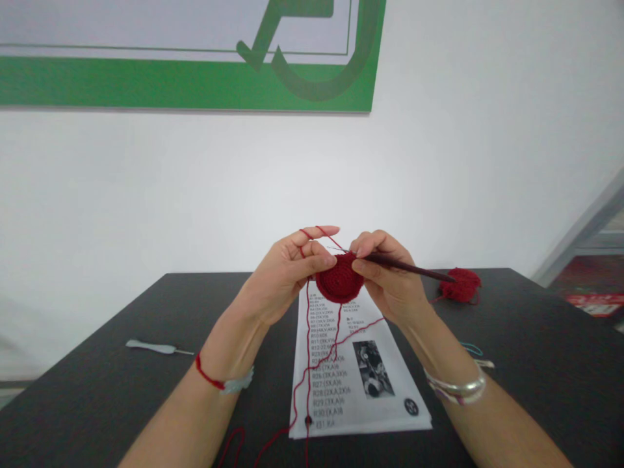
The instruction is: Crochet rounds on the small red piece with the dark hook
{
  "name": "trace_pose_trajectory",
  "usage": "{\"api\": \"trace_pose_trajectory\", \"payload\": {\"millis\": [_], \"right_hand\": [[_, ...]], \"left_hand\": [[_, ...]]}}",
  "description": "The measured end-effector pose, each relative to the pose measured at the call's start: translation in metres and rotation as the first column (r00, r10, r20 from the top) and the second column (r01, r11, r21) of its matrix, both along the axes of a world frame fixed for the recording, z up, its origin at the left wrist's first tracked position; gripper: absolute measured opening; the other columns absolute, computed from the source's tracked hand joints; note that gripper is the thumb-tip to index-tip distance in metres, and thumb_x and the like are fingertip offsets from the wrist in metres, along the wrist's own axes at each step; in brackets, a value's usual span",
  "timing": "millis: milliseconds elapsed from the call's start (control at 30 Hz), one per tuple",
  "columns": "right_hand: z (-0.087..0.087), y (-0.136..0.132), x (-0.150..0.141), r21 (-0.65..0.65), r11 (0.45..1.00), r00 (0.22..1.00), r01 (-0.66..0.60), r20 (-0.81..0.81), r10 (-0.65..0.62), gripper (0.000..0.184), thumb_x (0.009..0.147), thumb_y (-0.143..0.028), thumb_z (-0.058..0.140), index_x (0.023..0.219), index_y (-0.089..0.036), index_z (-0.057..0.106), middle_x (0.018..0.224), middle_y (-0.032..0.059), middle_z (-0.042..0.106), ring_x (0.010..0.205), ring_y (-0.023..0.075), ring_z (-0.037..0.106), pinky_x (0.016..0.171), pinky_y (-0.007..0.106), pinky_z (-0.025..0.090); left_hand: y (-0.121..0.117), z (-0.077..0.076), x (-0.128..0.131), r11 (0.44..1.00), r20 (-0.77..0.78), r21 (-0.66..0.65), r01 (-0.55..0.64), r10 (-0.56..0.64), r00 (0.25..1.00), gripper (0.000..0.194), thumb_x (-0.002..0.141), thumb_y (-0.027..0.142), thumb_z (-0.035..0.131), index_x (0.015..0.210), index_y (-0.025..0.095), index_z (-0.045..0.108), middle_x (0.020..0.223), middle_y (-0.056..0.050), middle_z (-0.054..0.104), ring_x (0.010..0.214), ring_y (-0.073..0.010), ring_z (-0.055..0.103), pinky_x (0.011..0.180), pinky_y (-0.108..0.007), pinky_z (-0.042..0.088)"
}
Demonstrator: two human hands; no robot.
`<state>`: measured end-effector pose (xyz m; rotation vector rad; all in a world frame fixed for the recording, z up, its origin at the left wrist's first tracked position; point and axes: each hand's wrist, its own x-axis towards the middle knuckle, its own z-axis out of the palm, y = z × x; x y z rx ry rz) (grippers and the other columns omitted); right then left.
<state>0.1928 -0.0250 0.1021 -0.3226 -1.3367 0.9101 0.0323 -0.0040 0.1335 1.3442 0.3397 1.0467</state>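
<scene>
A small round dark-red crochet piece is held up above the black table. My left hand pinches its left edge, with the red yarn looped over the raised index finger. My right hand is closed on a dark crochet hook, whose thin metal tip meets the top of the piece. The yarn trails down across a printed pattern sheet lying on the table under my hands.
A second red crochet piece lies on the table at the back right. A pale grey crochet hook lies at the left. A green and white sign hangs on the white wall behind.
</scene>
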Motion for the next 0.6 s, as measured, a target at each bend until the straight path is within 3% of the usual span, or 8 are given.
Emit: {"api": "trace_pose_trajectory", "payload": {"millis": [367, 600], "right_hand": [[0.0016, -0.0014, -0.0022, -0.003, 0.998, 0.998, -0.057, -0.033, 0.057, 0.017, 0.069, -0.008, 0.069, 0.072, -0.024, 0.064, 0.069, -0.0042, 0.053, 0.064, 0.0109, 0.043, 0.053, 0.026, 0.031], [-0.0007, 0.0004, -0.0010, 0.017, 1.000, 1.000, 0.003, 0.010, -0.003, 0.015, 0.072, -0.011, 0.070, 0.074, -0.024, 0.063, 0.071, -0.0041, 0.053, 0.065, 0.0110, 0.044, 0.054, 0.026, 0.030]], "left_hand": [[-0.0008, -0.0008, -0.0020, 0.997, -0.015, -0.066, 0.039, -0.040, 0.999, 0.044, 0.070, 0.014, 0.076, 0.113, 0.017, 0.064, 0.058, 0.008, 0.048, 0.054, -0.0044, 0.045, 0.057, -0.017, 0.039], [-0.0026, 0.0011, 0.0026, 0.999, 0.013, -0.028, 0.017, -0.016, 1.000, 0.046, 0.068, 0.009, 0.076, 0.110, 0.014, 0.061, 0.063, 0.007, 0.059, 0.057, -0.0042, 0.051, 0.056, -0.016, 0.039]]}}
